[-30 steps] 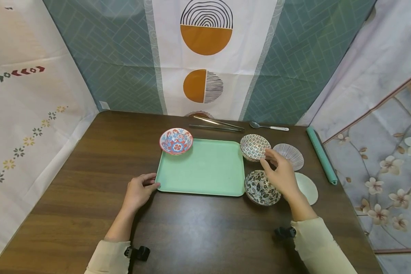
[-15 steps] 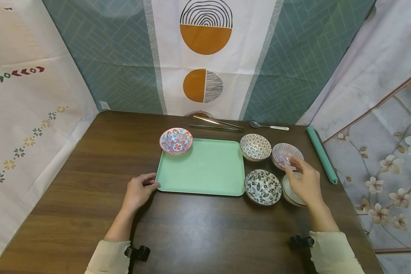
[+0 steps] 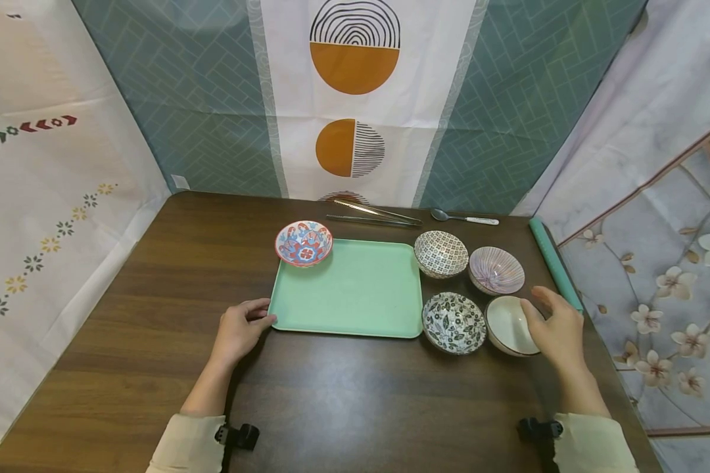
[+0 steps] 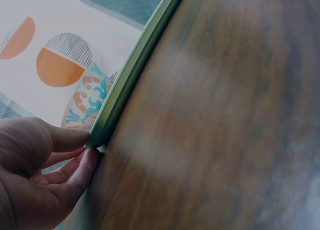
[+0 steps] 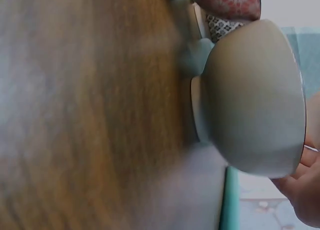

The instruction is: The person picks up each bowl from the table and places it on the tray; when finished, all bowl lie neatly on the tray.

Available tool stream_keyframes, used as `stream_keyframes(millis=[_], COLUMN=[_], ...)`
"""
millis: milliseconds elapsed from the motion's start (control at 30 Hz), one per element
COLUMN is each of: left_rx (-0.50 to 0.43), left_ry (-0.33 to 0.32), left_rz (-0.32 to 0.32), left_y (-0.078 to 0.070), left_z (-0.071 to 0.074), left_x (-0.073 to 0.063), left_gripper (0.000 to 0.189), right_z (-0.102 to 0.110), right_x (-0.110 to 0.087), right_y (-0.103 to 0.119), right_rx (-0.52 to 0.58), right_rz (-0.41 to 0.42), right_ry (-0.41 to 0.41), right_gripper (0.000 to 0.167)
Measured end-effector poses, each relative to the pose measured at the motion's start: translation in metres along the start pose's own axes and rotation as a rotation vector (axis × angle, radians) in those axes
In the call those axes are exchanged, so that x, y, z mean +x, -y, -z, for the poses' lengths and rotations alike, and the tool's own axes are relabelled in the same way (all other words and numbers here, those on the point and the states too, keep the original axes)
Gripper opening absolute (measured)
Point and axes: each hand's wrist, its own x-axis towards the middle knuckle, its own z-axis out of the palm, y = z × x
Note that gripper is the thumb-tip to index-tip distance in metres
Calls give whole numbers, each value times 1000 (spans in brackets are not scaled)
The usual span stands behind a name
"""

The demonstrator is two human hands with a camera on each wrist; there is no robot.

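Note:
My left hand [image 3: 240, 334] pinches the near left corner of a light green tray [image 3: 349, 289]; in the left wrist view the fingers [image 4: 82, 165] meet at the tray's corner. My right hand [image 3: 559, 332] is at the right rim of a plain white bowl [image 3: 505, 325], thumb over the rim side, other fingers beyond it. Space shows between thumb and forefinger; whether they touch the bowl is unclear. In the right wrist view the white bowl [image 5: 255, 100] stands upright, partly covering the hand [image 5: 307, 190]. Beside it are a black-and-white floral bowl [image 3: 454, 323] and a purple-striped bowl [image 3: 497, 270].
A red-and-blue bowl [image 3: 304, 244] overlaps the tray's far left corner. Behind the floral bowl stands a checked bowl [image 3: 441, 254]. Metal tongs [image 3: 378, 213] and a spoon [image 3: 464, 217] lie along the back edge, a rolled green mat [image 3: 556, 266] at the right edge.
My right hand has moved right, from over the floral bowl, past the striped one, to the white bowl. The white bowl has shifted left, beside the floral bowl. The left hand has stayed put.

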Motion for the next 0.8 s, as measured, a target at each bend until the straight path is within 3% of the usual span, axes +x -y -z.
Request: stream_keyframes(millis=[433,800], left_rx=[-22,-40], left_ry=[4,26], left_rz=[6,14], left_y=[2,2], left_z=[0,1], left_x=[-2,-2], left_gripper=[37,39], right_z=[13,23], right_x=[-10,-11], right_y=[-25,-31], right_rx=[-105,-136], right_rz=[-41,-49], right_ry=[196,215], right_gripper=[32,29])
